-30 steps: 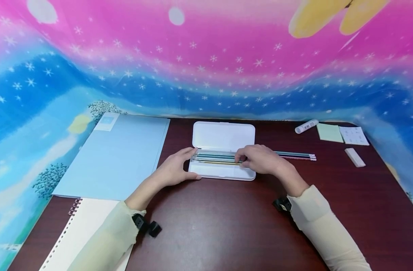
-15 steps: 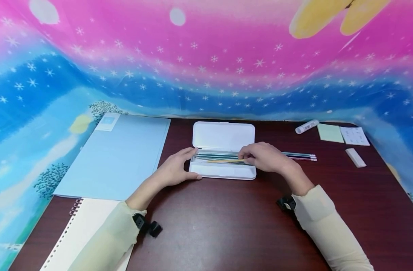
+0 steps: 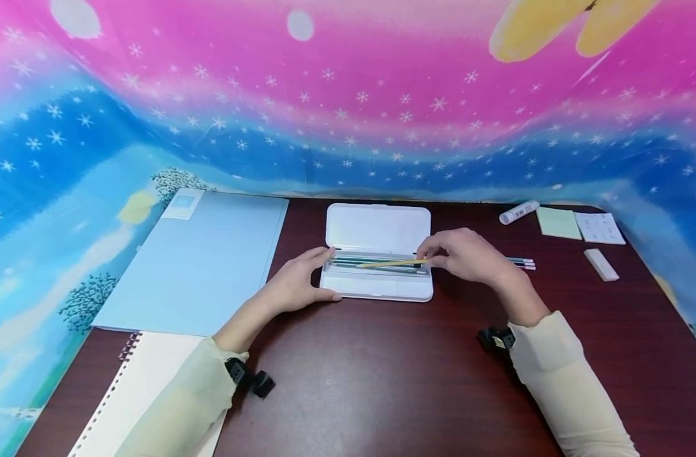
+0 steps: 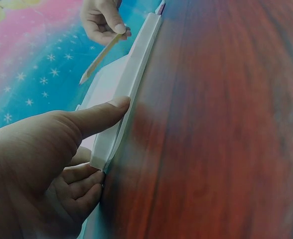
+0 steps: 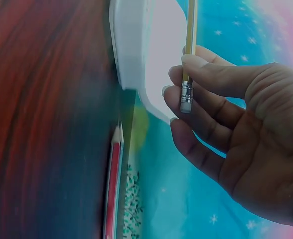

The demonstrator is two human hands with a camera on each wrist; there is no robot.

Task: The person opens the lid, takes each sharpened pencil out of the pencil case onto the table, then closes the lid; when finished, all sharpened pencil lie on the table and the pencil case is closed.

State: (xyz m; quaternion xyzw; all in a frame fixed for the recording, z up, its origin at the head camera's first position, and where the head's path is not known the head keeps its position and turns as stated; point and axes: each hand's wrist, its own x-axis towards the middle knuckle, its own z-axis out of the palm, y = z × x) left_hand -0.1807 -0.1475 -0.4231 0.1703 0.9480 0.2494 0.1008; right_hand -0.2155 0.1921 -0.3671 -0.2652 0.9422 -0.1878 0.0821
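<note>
Our left hand [image 3: 295, 284] gripping pencil case [image 3: 376, 289] end, right hand [image 3: 465, 255] pinching yellow pencil [image 3: 390, 263] above case, hands apart

My head view is bright and evenly lit, the backdrop [image 3: 348, 95] bowing with wide-angle bend. Soft sheen sits on the table [image 3: 382, 381]; shadows stay faint under my arms. Both wrist views run dim and murky, the wood smearing into blur, my right hand [image 5: 236, 134] close and soft-edged.

Free room is found on the near table [image 3: 382, 381]; the far side is blocked by the raised lid [image 3: 378, 227].
</note>
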